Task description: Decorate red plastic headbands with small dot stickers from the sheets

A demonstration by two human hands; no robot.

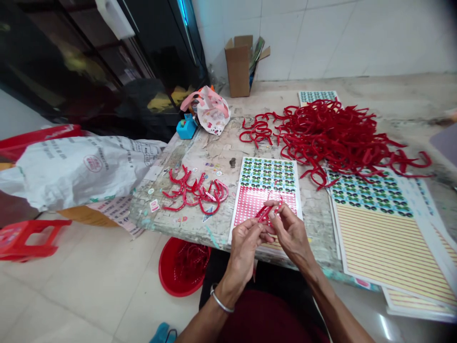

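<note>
1. Standing far left of the sticker sheet [262,190], and lower: red plastic stool [34,238], cut off by the edge of view.
2. Spread well left of the sticker sheet: white printed sack [82,164], rumpled.
3. Set lower than the sticker sheet, to its left: red basin [171,285], with tangled red contents [193,262]; kind too blurred to tell.
4. Placed beyond and left of the sticker sheet: small blue box [186,128], beside a pale bag [213,114] with pink handles.
5. Lying just left of the sticker sheet: loose strips [207,194], red, curved, a small scattered lot.
6. Held over the near part of the sticker sheet: red strip [263,214], single, slender. Left hand [248,238]: thumb and fingers clamped on its nearer part. Right hand [291,231]: thumb and forefinger drawn together on its far part; exact contact partly hidden.
7. Step in hand, by judgement: close two-handed fingertip work on one strip. Next move probably calls for a steady left pinch and light, precise right fingertips.
8. Piled right of and beyond the sticker sheet: strip heap [332,128], red, large, tangled.
9. Stacked right of the sticker sheet, partly under the strip heap: further sheets [382,238], blue-green motifs above, striped yellow below.
</note>
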